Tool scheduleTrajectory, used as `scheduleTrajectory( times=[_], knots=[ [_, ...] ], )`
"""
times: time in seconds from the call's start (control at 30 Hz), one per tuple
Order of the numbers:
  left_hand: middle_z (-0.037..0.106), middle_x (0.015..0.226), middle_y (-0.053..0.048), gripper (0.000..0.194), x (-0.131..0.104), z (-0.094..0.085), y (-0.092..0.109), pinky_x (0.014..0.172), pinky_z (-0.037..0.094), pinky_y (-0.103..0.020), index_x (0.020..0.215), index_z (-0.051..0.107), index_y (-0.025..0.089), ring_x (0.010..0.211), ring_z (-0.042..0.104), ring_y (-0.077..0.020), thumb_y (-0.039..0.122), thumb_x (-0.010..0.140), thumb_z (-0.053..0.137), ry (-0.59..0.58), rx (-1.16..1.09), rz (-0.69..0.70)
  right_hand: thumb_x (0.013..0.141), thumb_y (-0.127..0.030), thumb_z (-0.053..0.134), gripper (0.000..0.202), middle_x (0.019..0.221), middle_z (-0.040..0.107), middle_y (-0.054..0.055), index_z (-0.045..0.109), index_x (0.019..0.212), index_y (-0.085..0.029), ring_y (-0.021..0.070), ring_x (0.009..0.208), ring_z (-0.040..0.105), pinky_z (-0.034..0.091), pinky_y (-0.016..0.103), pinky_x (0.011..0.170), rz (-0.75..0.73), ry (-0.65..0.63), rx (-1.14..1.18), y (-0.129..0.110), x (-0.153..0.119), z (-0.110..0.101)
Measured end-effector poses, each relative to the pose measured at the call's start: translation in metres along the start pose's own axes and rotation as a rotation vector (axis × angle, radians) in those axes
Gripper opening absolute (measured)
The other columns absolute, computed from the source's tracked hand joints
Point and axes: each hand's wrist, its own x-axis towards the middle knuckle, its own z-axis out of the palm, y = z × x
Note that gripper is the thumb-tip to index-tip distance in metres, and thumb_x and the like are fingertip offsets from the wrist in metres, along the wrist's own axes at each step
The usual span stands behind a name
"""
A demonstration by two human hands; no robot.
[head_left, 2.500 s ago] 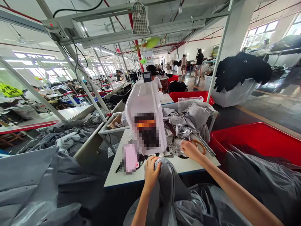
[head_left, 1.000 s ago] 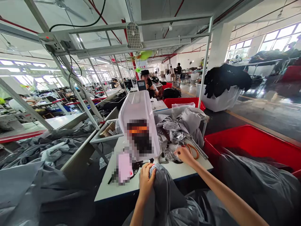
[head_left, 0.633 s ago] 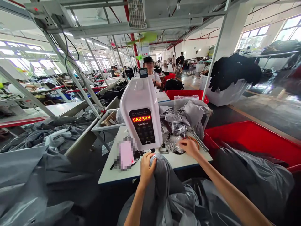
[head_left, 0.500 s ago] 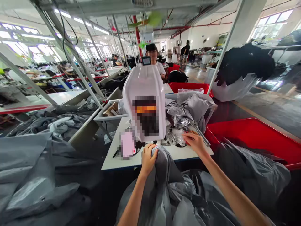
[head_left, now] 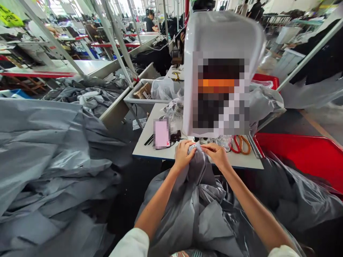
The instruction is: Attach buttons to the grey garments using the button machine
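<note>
Grey fabric (head_left: 197, 182) rises from my lap to the front edge of the white table, below a white machine housing (head_left: 225, 35). My left hand (head_left: 184, 154) is closed on its upper end, where a small pale spot shows. Close on the right of it, my right hand (head_left: 215, 152) has its thumb and fingers pinched at the fabric's top edge. Whether a small part sits between those fingertips cannot be made out. The housing's front is partly pixelated.
Scissors (head_left: 240, 144) with red and orange handles lie on the white table (head_left: 150, 142)'s right part, near clear plastic. A pink item (head_left: 161, 132) lies at its left. Red bins (head_left: 300, 153) stand right; grey fabric heaps (head_left: 48, 160) lie left.
My right hand has come from the clear plastic on the table's right to the fabric beside my left hand. The scissors now show. The view has tilted down and shifted left.
</note>
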Motion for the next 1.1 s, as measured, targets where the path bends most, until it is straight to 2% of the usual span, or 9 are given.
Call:
scheduleTrajectory(
  times=[0.1, 0.23, 0.4, 0.6, 0.77, 0.9, 1.1],
  knots=[
    [0.056, 0.121, -0.004, 0.024, 0.0, 0.0, 0.0, 0.1, 0.038, -0.035, 0.111, 0.059, 0.024, 0.115, 0.049, -0.0202, 0.031, 0.089, 0.055, -0.005, 0.011, -0.016, 0.08, -0.043, 0.063, 0.025, 0.09, 0.071, 0.006, 0.075, 0.088, -0.022, 0.0199, 0.085, 0.064, 0.05, 0.032, 0.073, -0.102, -0.012, -0.112, 0.0, 0.005, 0.009],
    [0.057, 0.121, -0.003, 0.023, 0.0, 0.0, -0.001, 0.1, 0.039, -0.034, 0.11, 0.059, 0.024, 0.114, 0.049, -0.0197, 0.029, 0.088, 0.056, 0.018, 0.005, -0.007, 0.084, -0.044, 0.059, 0.026, 0.092, 0.07, 0.006, 0.074, 0.089, -0.023, 0.0199, 0.086, 0.062, 0.048, 0.031, 0.071, -0.165, -0.039, -0.163, -0.003, 0.012, 0.017],
    [0.057, 0.119, -0.003, 0.024, -0.001, 0.001, -0.002, 0.099, 0.039, -0.034, 0.11, 0.059, 0.024, 0.112, 0.049, -0.0195, 0.029, 0.087, 0.058, 0.039, -0.002, 0.01, 0.083, -0.046, 0.059, 0.029, 0.088, 0.069, 0.006, 0.073, 0.083, -0.02, 0.0192, 0.082, 0.062, 0.047, 0.032, 0.072, -0.143, -0.044, -0.184, -0.003, 0.02, 0.022],
    [0.057, 0.12, -0.003, 0.022, -0.001, -0.001, 0.0, 0.099, 0.039, -0.034, 0.109, 0.059, 0.024, 0.113, 0.048, -0.0194, 0.029, 0.088, 0.057, 0.036, -0.002, -0.005, 0.081, -0.045, 0.063, 0.028, 0.086, 0.069, 0.006, 0.074, 0.087, -0.02, 0.0184, 0.081, 0.063, 0.049, 0.031, 0.073, -0.097, -0.117, -0.123, 0.001, 0.023, 0.02],
    [0.057, 0.12, -0.003, 0.022, -0.001, -0.003, 0.001, 0.099, 0.04, -0.035, 0.109, 0.059, 0.023, 0.114, 0.048, -0.0202, 0.026, 0.087, 0.058, 0.031, -0.012, -0.002, 0.087, -0.038, 0.056, 0.025, 0.09, 0.067, 0.006, 0.073, 0.094, -0.022, 0.018, 0.083, 0.062, 0.05, 0.031, 0.074, -0.253, -0.087, -0.292, 0.001, 0.016, 0.022],
    [0.057, 0.12, -0.003, 0.022, -0.001, -0.003, 0.0, 0.099, 0.04, -0.035, 0.108, 0.059, 0.023, 0.114, 0.048, -0.02, 0.026, 0.087, 0.058, 0.033, -0.02, 0.001, 0.092, -0.029, 0.048, 0.026, 0.098, 0.066, 0.007, 0.069, 0.108, -0.024, 0.0191, 0.092, 0.06, 0.049, 0.035, 0.083, -0.429, -0.025, -0.455, 0.003, 0.004, 0.026],
    [0.056, 0.12, -0.004, 0.023, -0.002, -0.003, 0.001, 0.099, 0.04, -0.035, 0.109, 0.059, 0.023, 0.114, 0.048, -0.0204, 0.026, 0.087, 0.058, 0.034, -0.025, 0.007, 0.093, -0.025, 0.046, 0.029, 0.104, 0.065, 0.008, 0.066, 0.114, -0.025, 0.0202, 0.096, 0.059, 0.048, 0.037, 0.086, -0.514, 0.061, -0.513, 0.01, -0.005, 0.032]
  ],
)
